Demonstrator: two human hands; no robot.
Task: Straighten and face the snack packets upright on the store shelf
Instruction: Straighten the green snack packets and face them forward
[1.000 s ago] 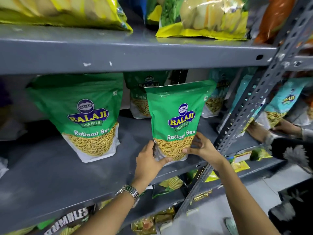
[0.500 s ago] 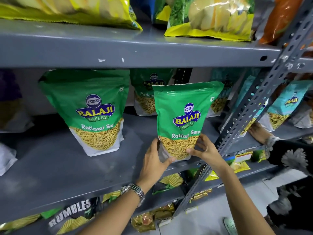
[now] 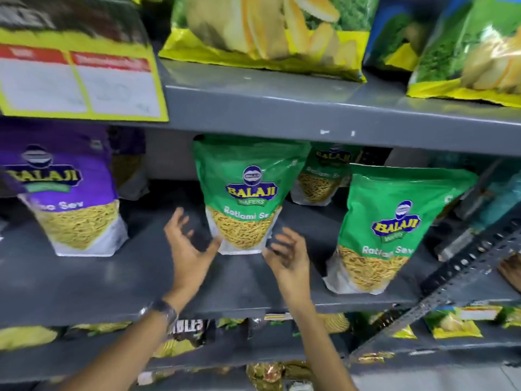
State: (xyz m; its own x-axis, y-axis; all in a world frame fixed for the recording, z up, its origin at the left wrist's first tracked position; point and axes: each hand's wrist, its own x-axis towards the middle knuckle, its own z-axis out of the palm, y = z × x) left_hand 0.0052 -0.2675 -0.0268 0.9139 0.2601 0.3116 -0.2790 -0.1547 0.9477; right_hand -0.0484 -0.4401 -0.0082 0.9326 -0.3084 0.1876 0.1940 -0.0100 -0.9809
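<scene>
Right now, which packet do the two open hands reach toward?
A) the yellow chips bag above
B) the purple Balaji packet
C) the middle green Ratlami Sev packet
C: the left hand and right hand flank the base of the middle green Ratlami Sev packet.

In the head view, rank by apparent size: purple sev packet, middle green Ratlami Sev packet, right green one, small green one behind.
1. Right green Ratlami Sev packet, though it sits nearest the camera.
2. Middle green packet and purple sev packet: alike, unranked.
3. Rear green packet, partly hidden.
</scene>
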